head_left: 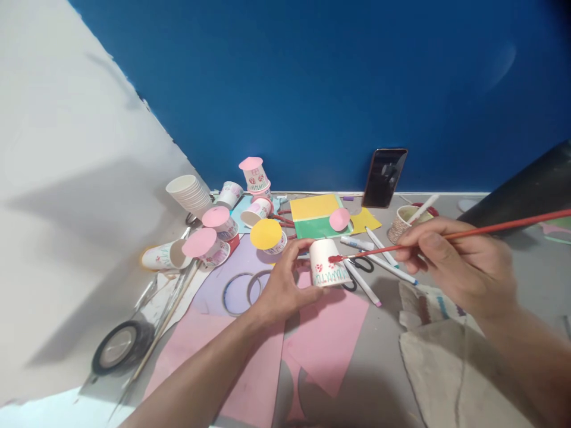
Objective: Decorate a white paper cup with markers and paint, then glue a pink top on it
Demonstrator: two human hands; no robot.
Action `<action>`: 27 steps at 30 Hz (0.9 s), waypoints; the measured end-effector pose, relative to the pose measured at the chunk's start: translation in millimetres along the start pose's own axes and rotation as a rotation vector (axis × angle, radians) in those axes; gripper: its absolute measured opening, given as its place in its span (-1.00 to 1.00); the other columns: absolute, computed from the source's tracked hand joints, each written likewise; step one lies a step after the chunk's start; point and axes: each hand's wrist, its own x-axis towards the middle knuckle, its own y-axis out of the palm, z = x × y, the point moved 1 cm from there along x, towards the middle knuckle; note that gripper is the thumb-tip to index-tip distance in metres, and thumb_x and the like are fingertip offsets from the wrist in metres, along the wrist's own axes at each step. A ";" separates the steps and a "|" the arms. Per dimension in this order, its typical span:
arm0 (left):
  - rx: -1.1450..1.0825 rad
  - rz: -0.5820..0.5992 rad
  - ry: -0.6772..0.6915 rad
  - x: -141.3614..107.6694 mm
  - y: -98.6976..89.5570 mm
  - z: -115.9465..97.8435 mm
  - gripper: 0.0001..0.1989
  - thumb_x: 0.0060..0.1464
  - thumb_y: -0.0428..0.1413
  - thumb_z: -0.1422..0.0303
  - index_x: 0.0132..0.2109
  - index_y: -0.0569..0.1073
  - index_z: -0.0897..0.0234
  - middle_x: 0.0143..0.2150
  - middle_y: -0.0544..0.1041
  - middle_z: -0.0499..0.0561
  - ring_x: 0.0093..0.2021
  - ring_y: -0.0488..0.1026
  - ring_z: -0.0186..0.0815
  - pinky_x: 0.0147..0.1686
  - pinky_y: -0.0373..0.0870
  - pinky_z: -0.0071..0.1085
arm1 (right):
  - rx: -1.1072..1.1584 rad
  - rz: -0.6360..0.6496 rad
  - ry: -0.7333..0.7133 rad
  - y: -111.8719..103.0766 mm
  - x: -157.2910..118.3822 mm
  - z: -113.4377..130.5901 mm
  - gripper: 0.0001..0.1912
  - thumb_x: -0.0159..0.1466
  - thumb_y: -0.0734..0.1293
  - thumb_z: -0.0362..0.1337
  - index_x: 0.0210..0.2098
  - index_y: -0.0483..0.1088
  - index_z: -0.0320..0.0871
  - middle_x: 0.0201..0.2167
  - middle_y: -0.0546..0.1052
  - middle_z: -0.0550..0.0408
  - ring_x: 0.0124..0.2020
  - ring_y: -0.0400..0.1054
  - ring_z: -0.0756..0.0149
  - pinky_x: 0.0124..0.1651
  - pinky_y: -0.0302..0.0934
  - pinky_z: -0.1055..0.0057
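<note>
My left hand (289, 279) grips a white paper cup (323, 252) turned upside down, fingers behind it and thumb along its lower edge. Green grass-like strokes run round the cup's rim, with red flower marks above them. In my right hand (459, 267) is a thin red paintbrush (504, 226), held like a pen. Its red-coated tip is at the cup's side, seemingly touching it beside the flower marks. Below the cup lie pink paper sheets (334, 333). Black-handled scissors (362, 264) and several markers (363, 284) lie just behind and right of it.
Decorated cups with pink or yellow paper tops (266, 233) stand at the left, near a stack of plain cups (190, 195). A phone (386, 177) leans on the blue wall. Tape rolls (116, 348) lie left; a paint-stained cloth (437, 362) lies right. A patterned cup (400, 224) holds a white stick.
</note>
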 end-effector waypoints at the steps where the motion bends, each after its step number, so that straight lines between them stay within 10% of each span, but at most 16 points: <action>1: 0.007 -0.001 0.003 0.1 -0.1 -0.5 -0.24 -0.12 0.43 0.37 0.24 0.38 0.09 0.31 0.41 0.12 0.25 0.45 0.03 0.24 0.43 -0.06 | 0.000 -0.009 -0.008 0.2 0.1 0.9 -0.77 0.48 0.39 -0.12 -0.24 0.64 -0.07 -0.42 0.64 0.05 -0.48 0.52 0.32 -0.52 0.42 0.45; 27: -0.058 0.012 -0.011 -1.6 0.7 5.4 -0.25 -0.08 0.42 0.41 0.25 0.36 0.10 0.34 0.42 0.12 0.28 0.45 0.03 0.25 0.43 -0.07 | -0.040 -0.033 -0.030 -1.4 2.3 6.5 -0.74 0.49 0.38 -0.12 -0.26 0.62 -0.07 -0.43 0.62 0.08 -0.49 0.48 0.38 -0.49 0.38 0.49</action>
